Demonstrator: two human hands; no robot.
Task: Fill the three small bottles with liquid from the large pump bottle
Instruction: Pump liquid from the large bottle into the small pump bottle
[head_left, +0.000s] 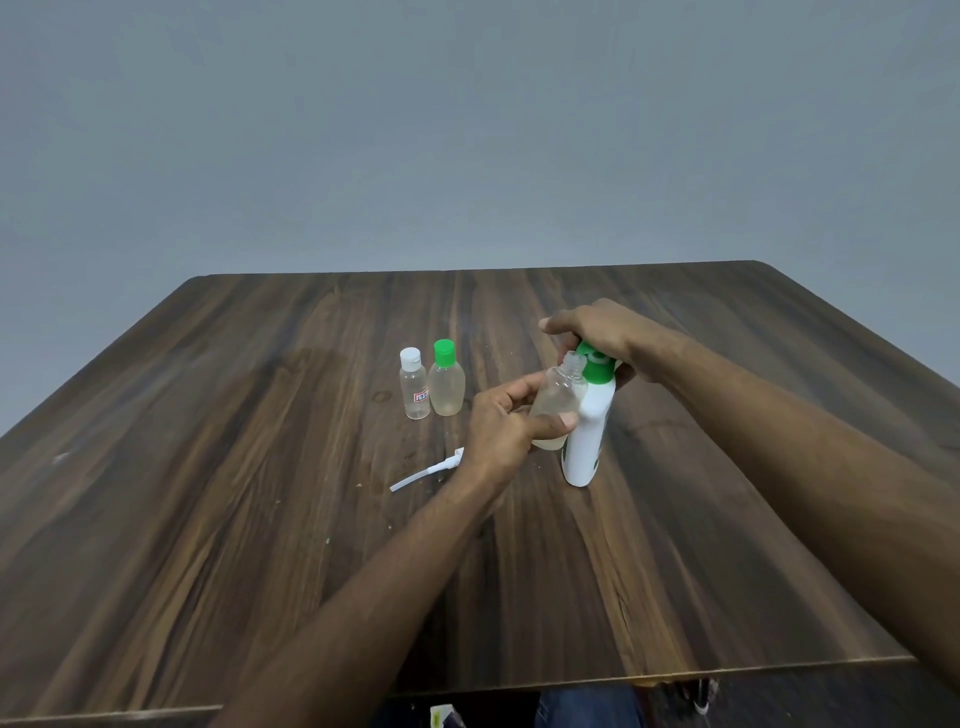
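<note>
My left hand (501, 423) grips the open small bottle (558, 397) tilted against the pump bottle (587, 431), its mouth just left of the green pump head (597, 366) my right hand (597, 332) is clamped over, so I'd say the neck lines up.
</note>
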